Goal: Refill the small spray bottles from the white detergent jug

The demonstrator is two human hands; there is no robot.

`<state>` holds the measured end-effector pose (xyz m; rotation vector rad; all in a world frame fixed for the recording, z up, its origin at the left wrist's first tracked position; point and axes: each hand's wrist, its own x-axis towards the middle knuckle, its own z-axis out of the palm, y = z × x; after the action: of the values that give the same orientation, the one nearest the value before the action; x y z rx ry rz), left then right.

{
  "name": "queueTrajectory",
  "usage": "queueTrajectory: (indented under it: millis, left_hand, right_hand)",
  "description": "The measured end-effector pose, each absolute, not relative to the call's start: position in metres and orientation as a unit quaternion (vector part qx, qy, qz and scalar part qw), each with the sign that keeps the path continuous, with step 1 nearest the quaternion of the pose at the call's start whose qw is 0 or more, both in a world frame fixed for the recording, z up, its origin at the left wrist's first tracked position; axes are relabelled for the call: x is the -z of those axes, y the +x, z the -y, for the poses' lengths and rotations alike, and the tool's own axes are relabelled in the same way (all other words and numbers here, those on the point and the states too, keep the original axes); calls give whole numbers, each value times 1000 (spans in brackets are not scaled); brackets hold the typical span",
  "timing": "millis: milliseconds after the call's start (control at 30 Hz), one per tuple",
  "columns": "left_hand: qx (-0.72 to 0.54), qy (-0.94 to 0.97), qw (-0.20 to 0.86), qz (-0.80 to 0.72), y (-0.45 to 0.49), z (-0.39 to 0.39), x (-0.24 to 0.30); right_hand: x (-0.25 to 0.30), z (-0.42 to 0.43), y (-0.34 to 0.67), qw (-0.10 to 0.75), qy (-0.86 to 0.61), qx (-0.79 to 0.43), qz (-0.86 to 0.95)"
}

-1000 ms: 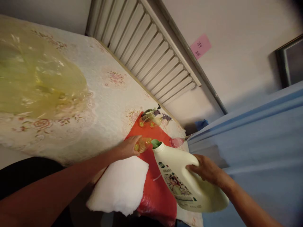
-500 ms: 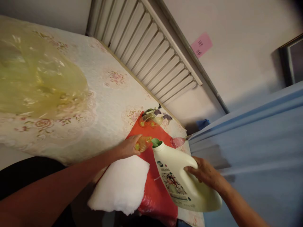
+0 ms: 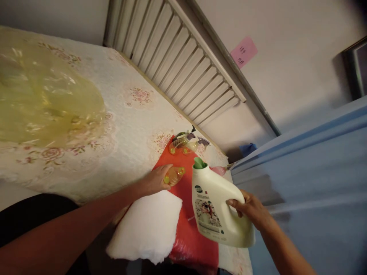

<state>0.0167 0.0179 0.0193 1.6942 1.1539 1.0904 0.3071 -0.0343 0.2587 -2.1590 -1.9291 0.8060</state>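
My right hand (image 3: 250,210) grips the handle of a large cream detergent jug (image 3: 213,204) with a green spout, held nearly upright above a red bag (image 3: 192,236). My left hand (image 3: 155,179) is closed around a small clear bottle (image 3: 174,175) of yellow liquid that stands on the red bag. The jug's spout is a little to the right of the small bottle and apart from it.
A white padded cloth (image 3: 146,225) lies over the bag's near end. Behind the small bottle lies a clear spray bottle (image 3: 183,143), with a pink bottle (image 3: 219,170) at the right. A yellow plastic bag (image 3: 43,99) rests on the floral table cover (image 3: 129,126). A radiator (image 3: 177,57) lines the wall; blue fabric (image 3: 309,172) is at right.
The jug has swung from tilted, with its spout by the small bottle's mouth, to nearly upright and away from it. My left hand has kept its hold on the small bottle.
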Motion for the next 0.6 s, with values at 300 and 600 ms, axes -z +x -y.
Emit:
queueTrajectory:
  millis: [300,600]
  left_hand:
    - [-421,679,395,-453,15,-19,-14]
    - [-425,679,389,-454,18,-24,-4]
  right_hand:
    - [-240,-2,315,365,-685,-312,547]
    - [-161,-47,286,479,-648,-284,519]
